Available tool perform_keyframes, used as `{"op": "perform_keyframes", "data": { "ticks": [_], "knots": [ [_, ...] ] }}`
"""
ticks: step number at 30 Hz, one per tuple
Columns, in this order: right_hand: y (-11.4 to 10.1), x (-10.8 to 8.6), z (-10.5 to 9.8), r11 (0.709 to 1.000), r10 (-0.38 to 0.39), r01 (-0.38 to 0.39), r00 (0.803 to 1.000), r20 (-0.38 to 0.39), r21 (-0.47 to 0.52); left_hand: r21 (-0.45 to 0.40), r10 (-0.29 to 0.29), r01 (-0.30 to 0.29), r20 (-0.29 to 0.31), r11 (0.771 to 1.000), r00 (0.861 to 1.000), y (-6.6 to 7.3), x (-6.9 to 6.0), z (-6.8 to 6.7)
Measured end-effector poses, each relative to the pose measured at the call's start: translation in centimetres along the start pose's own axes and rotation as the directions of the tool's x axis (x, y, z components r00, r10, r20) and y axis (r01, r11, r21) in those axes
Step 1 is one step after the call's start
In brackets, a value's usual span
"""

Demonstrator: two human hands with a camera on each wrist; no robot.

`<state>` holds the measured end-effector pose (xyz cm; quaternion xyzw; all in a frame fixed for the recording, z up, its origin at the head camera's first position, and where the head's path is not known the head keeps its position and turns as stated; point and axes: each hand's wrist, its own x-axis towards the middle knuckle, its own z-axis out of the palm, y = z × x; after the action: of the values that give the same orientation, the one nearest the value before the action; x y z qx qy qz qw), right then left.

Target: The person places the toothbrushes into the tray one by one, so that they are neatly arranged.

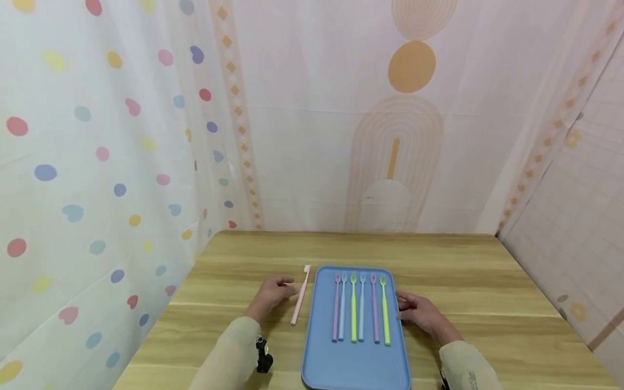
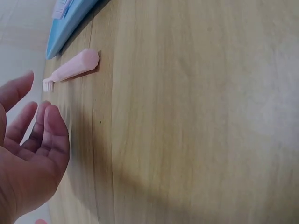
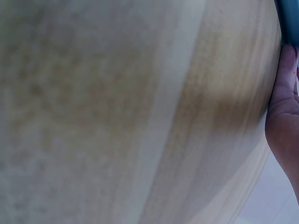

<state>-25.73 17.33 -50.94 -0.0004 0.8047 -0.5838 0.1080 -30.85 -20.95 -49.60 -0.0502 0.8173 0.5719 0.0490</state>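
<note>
A pink toothbrush (image 1: 300,298) lies slantwise on the wooden table, just left of a blue tray (image 1: 356,365). Beside it is my left hand (image 1: 273,295), fingers relaxed and apart from the brush; the left wrist view shows its palm with nothing in it. On the tray lie several toothbrushes side by side, heads away from me: purple (image 1: 336,314), light blue (image 1: 342,314) and green (image 1: 353,314) ones among them. My right hand (image 1: 424,314) touches the tray's right rim. The right wrist view shows its thumb straight against the tray's side, the other fingers mostly hidden.
The wood-grain table (image 1: 487,303) extends on both sides of the tray. Behind it hangs a pale patterned curtain (image 1: 302,135), and a dotted curtain (image 1: 146,108) hangs on the left. A black wrist strap (image 1: 264,356) is on the left sleeve.
</note>
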Motion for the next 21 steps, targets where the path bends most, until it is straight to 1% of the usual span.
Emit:
{"op": "perform_keyframes", "data": {
  "ticks": [2, 6, 9, 13, 17, 19, 21],
  "knots": [
    [0.0, -0.1, 0.0, 1.0, 0.008, -0.008, 1.0, -0.003, 0.004, -0.011, 0.0, 0.0, 0.019, 1.0, 1.0, 0.0, 0.0, 0.2],
    [0.1, -0.1, -0.1, 1.0, 0.007, -0.007, 1.0, 0.008, 0.017, -0.024, 0.0, 0.001, 0.039, 1.0, 0.999, 0.0, 0.1, 0.5],
    [0.2, -0.1, -0.2, 1.0, -0.01, 0.009, 1.0, 0.021, 0.02, -0.011, -0.001, 0.001, 0.042, 1.0, 0.999, -0.2, 0.2, 0.9],
    [0.3, 0.0, -0.4, 1.0, -0.013, 0.013, 1.0, 0.01, 0.016, 0.001, 0.007, -0.007, 0.06, 1.0, 0.998, -0.1, 0.4, 1.2],
    [0.4, 0.0, -0.6, 1.0, 0.008, -0.008, 1.0, -0.003, -0.01, 0.014, 0.028, -0.029, 0.107, 0.999, 0.994, 0.2, 0.1, 1.5],
    [0.4, -0.1, -0.6, 1.0, 0.015, -0.015, 1.0, -0.001, -0.021, 0.018, 0.037, -0.04, 0.12, 0.999, 0.992, 0.3, 0.0, 1.5],
    [0.3, -0.1, -0.6, 0.999, 0.019, -0.019, 1.0, 0.001, -0.026, 0.025, 0.031, -0.034, 0.118, 0.999, 0.993, 0.3, 0.1, 1.5]
  ]
}}
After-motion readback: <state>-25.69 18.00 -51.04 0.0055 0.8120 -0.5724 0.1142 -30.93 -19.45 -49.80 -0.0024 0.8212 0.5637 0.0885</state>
